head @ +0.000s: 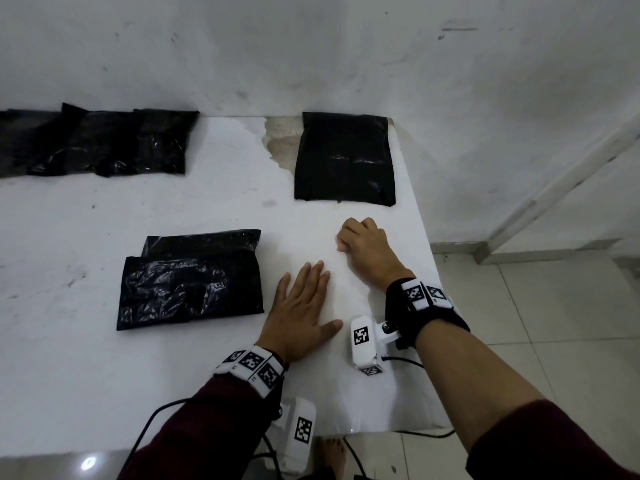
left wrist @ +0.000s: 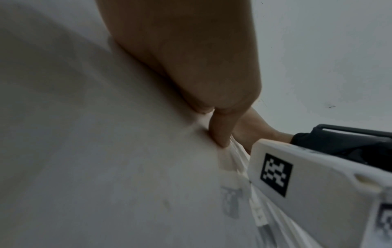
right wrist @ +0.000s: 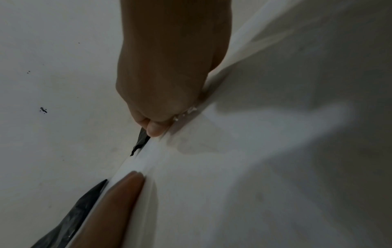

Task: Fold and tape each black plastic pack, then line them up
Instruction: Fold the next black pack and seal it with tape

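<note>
Both of my hands are down on the white desk (head: 104, 375). My left hand (head: 299, 313) lies flat with its fingers straight and spread, and its grip holds nothing. My right hand (head: 363, 244) is curled up with the fingers tucked under. In the right wrist view I see something small, clear and shiny at its fingertips (right wrist: 156, 130), but I cannot tell if it is tape or if the hand really holds it.

Just to the left of my left hand sits a crinkly black plastic pack folded over with a flap at the top (head: 190, 285). It does not touch my hand. Up ahead of my right hand, near the wall, lies a flat smooth black plastic pack (head: 344, 159). Far off at the back left, a row of shiny black plastic packs (head: 100, 143) lies side by side along the grey-white wall (head: 311, 46).

My wrists wear white camera boxes with black square marks (head: 362, 337).
</note>
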Tool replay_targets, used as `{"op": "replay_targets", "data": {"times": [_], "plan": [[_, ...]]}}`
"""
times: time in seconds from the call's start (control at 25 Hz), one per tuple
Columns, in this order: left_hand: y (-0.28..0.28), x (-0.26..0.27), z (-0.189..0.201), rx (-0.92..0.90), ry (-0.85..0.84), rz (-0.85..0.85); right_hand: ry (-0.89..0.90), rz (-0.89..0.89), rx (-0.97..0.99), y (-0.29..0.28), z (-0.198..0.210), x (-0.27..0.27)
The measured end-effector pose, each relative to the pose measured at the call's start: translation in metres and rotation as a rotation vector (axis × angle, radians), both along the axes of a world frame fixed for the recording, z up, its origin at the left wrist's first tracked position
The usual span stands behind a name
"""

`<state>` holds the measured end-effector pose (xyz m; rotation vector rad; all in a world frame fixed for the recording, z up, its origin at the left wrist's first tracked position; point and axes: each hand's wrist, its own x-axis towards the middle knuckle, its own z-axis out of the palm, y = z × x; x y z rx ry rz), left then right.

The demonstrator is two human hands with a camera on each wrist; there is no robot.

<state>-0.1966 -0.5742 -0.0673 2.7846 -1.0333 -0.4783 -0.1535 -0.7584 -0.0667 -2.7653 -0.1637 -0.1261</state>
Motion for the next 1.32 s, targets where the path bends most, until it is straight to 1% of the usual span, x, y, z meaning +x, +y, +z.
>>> {"op": "replay_targets", "data": {"times": [0.28,0.36,0.52,0.64,0.8,0.92,1.12,1.24,1.32], "plan": [[0.001,-0.001,-0.002,-0.014,0.007,0.007,0.016,-0.066,0.329,-0.010,-0.006,-0.004],[0.001,-0.001,-0.002,-0.022,0.008,0.011,0.041,-0.043,0.330,-0.013,-0.009,-0.005],[0.000,-0.001,-0.001,-0.031,0.006,0.012,-0.081,-0.021,0.308,-0.009,-0.007,-0.003],[0.000,0.000,-0.002,-0.023,0.002,0.010,-0.093,-0.021,0.234,-0.005,-0.005,-0.001],[0.000,0.000,-0.002,-0.021,0.006,0.013,0.008,-0.015,0.221,-0.004,0.001,-0.002],[-0.001,0.001,-0.003,-0.006,0.002,0.011,0.153,-0.054,0.183,-0.004,0.009,-0.003],[0.000,0.001,-0.004,-0.005,0.005,0.009,0.324,-0.098,0.129,0.001,0.027,-0.015],[0.000,0.002,-0.004,-0.015,0.010,0.013,0.363,-0.158,0.212,0.001,0.043,-0.022],[0.000,0.001,-0.003,-0.034,0.023,0.017,0.375,-0.153,0.236,0.003,0.056,-0.028]]}}
